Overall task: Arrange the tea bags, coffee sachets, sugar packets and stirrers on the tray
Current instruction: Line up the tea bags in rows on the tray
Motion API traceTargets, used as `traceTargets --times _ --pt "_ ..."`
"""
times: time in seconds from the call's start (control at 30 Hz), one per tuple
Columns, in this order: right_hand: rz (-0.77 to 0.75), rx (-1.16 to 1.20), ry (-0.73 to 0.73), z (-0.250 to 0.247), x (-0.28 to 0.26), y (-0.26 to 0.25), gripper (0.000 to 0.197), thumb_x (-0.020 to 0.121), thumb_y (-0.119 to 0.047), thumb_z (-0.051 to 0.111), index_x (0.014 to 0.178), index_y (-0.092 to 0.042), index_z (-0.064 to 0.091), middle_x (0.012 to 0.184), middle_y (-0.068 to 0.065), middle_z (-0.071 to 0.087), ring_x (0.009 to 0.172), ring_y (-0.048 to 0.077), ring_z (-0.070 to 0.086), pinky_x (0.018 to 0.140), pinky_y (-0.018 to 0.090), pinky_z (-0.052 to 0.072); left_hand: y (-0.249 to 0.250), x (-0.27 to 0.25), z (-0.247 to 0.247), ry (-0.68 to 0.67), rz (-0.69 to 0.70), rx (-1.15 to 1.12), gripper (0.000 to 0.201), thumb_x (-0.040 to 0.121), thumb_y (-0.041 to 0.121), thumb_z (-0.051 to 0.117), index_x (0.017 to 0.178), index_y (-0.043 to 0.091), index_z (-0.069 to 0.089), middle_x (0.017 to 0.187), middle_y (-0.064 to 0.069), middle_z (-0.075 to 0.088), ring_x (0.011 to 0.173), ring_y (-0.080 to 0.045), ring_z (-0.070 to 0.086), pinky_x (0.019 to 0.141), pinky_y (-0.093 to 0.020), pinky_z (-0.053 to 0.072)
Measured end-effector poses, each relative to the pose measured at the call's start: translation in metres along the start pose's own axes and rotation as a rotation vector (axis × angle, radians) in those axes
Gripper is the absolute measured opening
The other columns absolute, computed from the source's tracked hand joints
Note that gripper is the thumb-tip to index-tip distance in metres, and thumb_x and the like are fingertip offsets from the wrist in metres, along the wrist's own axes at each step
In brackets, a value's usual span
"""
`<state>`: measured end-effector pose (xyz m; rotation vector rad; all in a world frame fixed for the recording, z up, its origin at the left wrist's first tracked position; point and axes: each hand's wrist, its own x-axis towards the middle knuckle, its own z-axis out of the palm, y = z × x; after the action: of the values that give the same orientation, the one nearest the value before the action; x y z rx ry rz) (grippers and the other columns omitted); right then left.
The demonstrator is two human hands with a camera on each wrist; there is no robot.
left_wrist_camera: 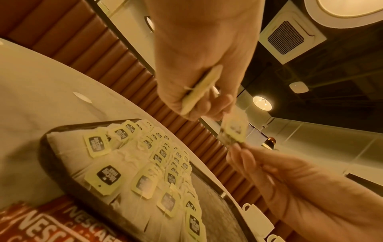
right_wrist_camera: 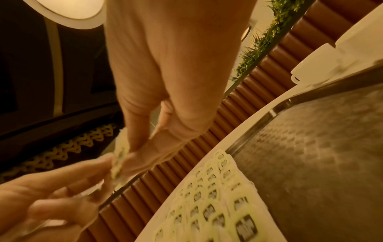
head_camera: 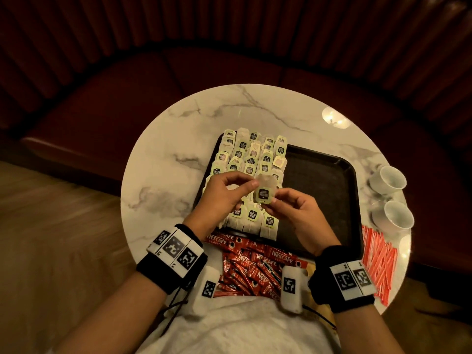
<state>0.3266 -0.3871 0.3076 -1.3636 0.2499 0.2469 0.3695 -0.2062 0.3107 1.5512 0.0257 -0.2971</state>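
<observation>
Both hands, left hand point(head_camera: 224, 190) and right hand point(head_camera: 293, 208), pinch one flimsy, featherlight tea bag point(head_camera: 265, 191) mid-frame; grab its stiffer tag.

A pale-green-tagged tea bag point(head_camera: 265, 191) is held upright above overlapping tea bag rows point(head_camera: 251, 159) filling the dark tray's point(head_camera: 321, 175) left half.

You wear black wristbands point(head_camera: 171, 261) carrying white blocks printed with black square codes, a white top point(head_camera: 237, 330), and dangling black cords point(head_camera: 173, 310).
</observation>
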Motion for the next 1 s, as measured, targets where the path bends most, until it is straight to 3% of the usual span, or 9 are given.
traceTargets --times 0.2,0.37,0.43,0.53,0.6,0.73,0.8,0.87,1.0 --pt "0.309 -0.043 0.159 -0.003 0.004 0.028 0.021 0.089 0.003 0.065 0.11 0.004 0.06 0.088 0.016 0.069 0.069 0.017 0.069 0.06 0.023 0.059 -0.021 0.01 -0.009 0.127 -0.198 0.066 0.029 0.099 0.035 0.051 0.089 0.013 0.067 0.069 0.001 0.046 0.046 -0.007 0.036 0.043 -0.019 0.03" --pt "0.391 -0.092 0.156 0.002 0.007 0.036 0.014 0.087 0.006 0.066 0.1 0.003 0.061 0.091 0.02 0.071 0.068 0.018 0.071 0.061 0.021 0.059 -0.027 0.013 -0.009 0.143 -0.251 0.026 0.027 0.098 0.031 0.046 0.085 0.017 0.067 0.071 0.004 0.045 0.06 -0.011 0.037 0.057 -0.029 0.032" --pt "0.399 -0.183 0.164 0.005 0.009 0.037 0.011 0.087 0.002 0.069 0.095 0.0 0.062 0.092 0.02 0.073 0.071 0.022 0.073 0.065 0.024 0.06 -0.025 0.012 -0.008 0.14 -0.267 -0.044 0.023 0.088 0.033 0.049 0.082 0.021 0.068 0.073 0.003 0.043 0.061 -0.012 0.035 0.059 -0.029 0.031" --pt "0.349 -0.446 0.168 0.009 0.008 0.038 0.015 0.088 -0.009 0.072 0.091 -0.003 0.058 0.076 0.014 0.074 0.062 0.023 0.072 0.061 0.027 0.06 -0.023 0.01 -0.007 0.162 -0.274 -0.174 0.034 0.073 0.043 0.045 0.084 0.02 0.068 0.074 0.003 0.041 0.06 -0.011 0.033 0.058 -0.028 0.031" --pt "0.3 -0.51 0.145 0.013 0.006 0.03 0.019 0.092 -0.017 0.069 0.096 -0.002 0.057 0.068 0.012 0.072 0.058 0.024 0.07 0.056 0.029 0.059 -0.021 0.01 -0.008 0.182 -0.254 -0.257 0.034 0.084 0.042 0.045 0.087 0.017 0.067 0.074 0.002 0.04 0.061 -0.01 0.033 0.058 -0.026 0.031" --pt "0.281 -0.194 -0.034 0.027 0.001 0.008 0.038 0.095 -0.037 0.06 0.116 -0.006 0.057 0.084 0.013 0.072 0.071 0.027 0.071 0.064 0.031 0.06 -0.014 0.009 -0.005 0.175 -0.183 -0.45 0.03 0.097 0.029 0.04 0.096 0.012 0.065 0.073 0.003 0.038 0.062 -0.008 0.033 0.056 -0.023 0.033" --pt "0.227 -0.145 -0.152 0.035 -0.002 0.002 0.038 0.09 -0.033 0.065 0.12 -0.011 0.058 0.103 0.008 0.071 0.087 0.025 0.073 0.077 0.033 0.061 -0.01 0.008 -0.002 0.153 -0.168 -0.531 0.029 0.097 0.028 0.041 0.1 0.011 0.064 0.075 0.003 0.038 0.064 -0.008 0.033 0.057 -0.022 0.034" --pt "0.124 -0.192 -0.201 0.04 -0.002 0.001 0.035 0.086 -0.017 0.072 0.117 -0.009 0.059 0.108 0.003 0.069 0.091 0.021 0.073 0.085 0.034 0.059 -0.008 0.006 0.0 0.151 -0.175 -0.59 0.028 0.096 0.025 0.042 0.104 0.009 0.063 0.077 0.002 0.037 0.067 -0.009 0.035 0.061 -0.023 0.036" --pt "-0.055 -0.253 -0.046 0.036 0.002 0.0 0.015 0.089 -0.003 0.068 0.104 -0.003 0.064 0.094 0.006 0.073 0.08 0.016 0.072 0.076 0.025 0.058 -0.01 0.0 0.0 0.048 -0.169 -0.492 0.022 0.095 0.008 0.039 0.099 0.011 0.06 0.091 -0.004 0.046 0.081 -0.016 0.047 0.07 -0.025 0.044"
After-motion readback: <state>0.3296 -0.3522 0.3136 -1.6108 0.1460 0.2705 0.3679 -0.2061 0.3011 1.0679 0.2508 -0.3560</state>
